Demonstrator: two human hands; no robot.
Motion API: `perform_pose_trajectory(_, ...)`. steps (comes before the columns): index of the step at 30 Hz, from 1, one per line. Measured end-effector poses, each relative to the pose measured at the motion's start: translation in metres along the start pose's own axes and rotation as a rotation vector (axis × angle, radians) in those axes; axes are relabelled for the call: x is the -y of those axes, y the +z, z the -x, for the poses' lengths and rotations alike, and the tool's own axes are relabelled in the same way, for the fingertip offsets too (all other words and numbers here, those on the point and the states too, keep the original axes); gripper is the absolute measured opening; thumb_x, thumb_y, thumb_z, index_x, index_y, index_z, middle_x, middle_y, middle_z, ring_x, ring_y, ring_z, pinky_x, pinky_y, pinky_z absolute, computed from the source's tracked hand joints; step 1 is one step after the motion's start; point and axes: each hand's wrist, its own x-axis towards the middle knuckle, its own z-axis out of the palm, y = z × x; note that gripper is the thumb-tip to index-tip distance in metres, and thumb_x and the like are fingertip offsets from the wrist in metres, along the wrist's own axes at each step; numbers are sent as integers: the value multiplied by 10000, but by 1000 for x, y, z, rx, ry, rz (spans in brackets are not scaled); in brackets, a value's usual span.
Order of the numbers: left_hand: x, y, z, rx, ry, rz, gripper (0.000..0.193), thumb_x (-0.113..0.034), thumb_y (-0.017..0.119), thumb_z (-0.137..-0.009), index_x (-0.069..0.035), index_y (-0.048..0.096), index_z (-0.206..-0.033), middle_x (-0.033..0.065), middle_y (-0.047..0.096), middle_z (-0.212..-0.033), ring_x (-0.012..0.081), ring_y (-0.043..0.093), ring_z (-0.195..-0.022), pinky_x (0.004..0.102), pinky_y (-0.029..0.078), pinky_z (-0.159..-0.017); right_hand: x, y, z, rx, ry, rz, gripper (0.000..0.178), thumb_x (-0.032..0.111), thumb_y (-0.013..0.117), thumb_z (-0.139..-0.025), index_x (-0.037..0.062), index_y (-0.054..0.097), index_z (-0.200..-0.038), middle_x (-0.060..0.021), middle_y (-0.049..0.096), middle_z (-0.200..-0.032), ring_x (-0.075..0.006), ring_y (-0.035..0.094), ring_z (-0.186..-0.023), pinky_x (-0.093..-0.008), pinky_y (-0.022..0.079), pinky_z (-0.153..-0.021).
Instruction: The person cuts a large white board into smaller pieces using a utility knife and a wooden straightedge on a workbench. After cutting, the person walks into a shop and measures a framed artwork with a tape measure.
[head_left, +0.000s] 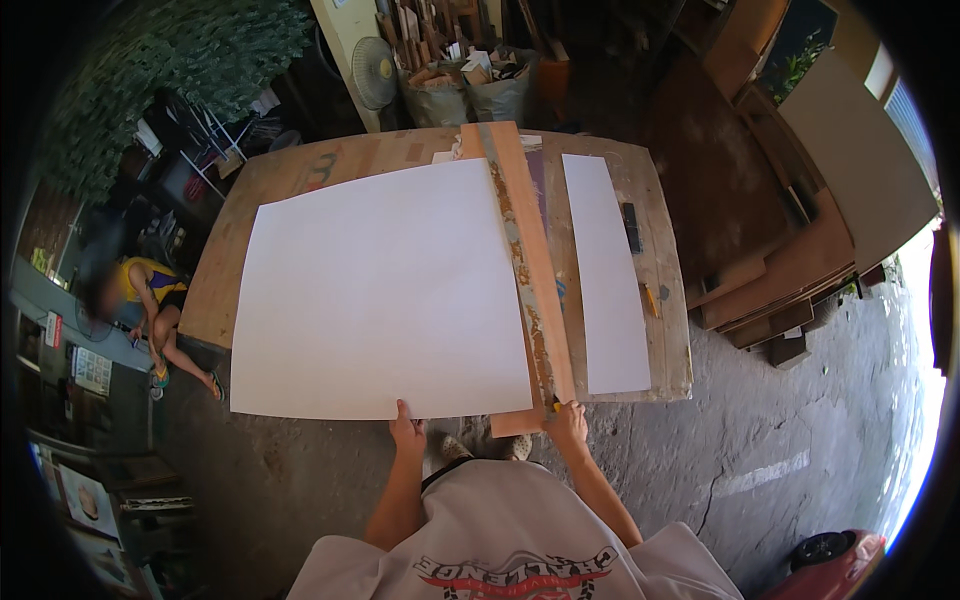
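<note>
A large white sheet (380,290) covers much of the wooden worktable and overhangs its near edge. My left hand (406,430) grips that edge, thumb on top, the other fingers hidden underneath. Along the sheet's right side lies a long wooden straightedge (535,270) with a worn, rust-stained strip and a short crosspiece (517,423) at its near end. My right hand (568,428) is closed beside that near end; a bit of yellow shows at its fingertips, too small to name. Right of the straightedge lies a narrow white strip (610,280).
On the worktable's (670,340) right side lie a black block (632,228) and a yellow cutter knife (652,300). Beyond stand a fan (373,73) and sacks of wood offcuts (503,98). A person (150,290) sits at left. Large panels (740,170) lean at right.
</note>
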Motion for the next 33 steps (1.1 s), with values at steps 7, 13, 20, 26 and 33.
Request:
perform_pose_trajectory(7, -10, 7, 8, -24, -4, 47, 394, -240, 707, -983, -175, 546, -1337, -5, 653, -1067, 143, 624, -874, 352, 489, -663, -12, 0, 6, 124, -6, 2, 770, 185, 901, -706, -34, 408, -1255, -286, 591, -1228, -433, 630, -1153, -451, 566, -937)
perform_pose_trajectory(13, -13, 4, 7, 43, 5, 20, 393, -246, 698, -989, -184, 537, -1342, -6, 650, -1059, 150, 623, -849, 349, 466, -611, -19, -1, -3, 132, -4, 1, 804, 192, 911, -668, -42, 411, -1251, -295, 613, -1210, -437, 627, -1165, -455, 551, -957)
perform_pose_trajectory(20, -20, 14, 14, -37, 13, 69, 456, -216, 636, -1021, -146, 475, -1441, 58, 586, -1338, 233, 594, -1189, 427, 513, -959, -17, -49, -10, 20, -68, -38, 716, 349, 876, -715, 9, 510, -1228, -288, 681, -1126, -421, 665, -1093, -488, 539, -912)
perform_pose_trajectory(26, -58, 54, 34, 8, 212, 164, 464, -173, 550, -1047, -44, 419, -1473, 115, 524, -1422, 268, 527, -1304, 441, 431, -1120, -10, -98, -51, -227, -175, 198, 481, 348, 783, -774, 24, 618, -1089, -238, 708, -966, -406, 688, -952, -518, 538, -842)
perform_pose_trajectory(33, -123, 87, 45, -22, 377, 117, 410, -81, 522, -999, -5, 472, -1399, 128, 558, -1370, 264, 576, -1246, 414, 507, -1047, -27, -139, -93, -411, -90, 119, 300, 272, 744, -751, 52, 706, -951, -204, 701, -885, -386, 690, -865, -488, 546, -807)
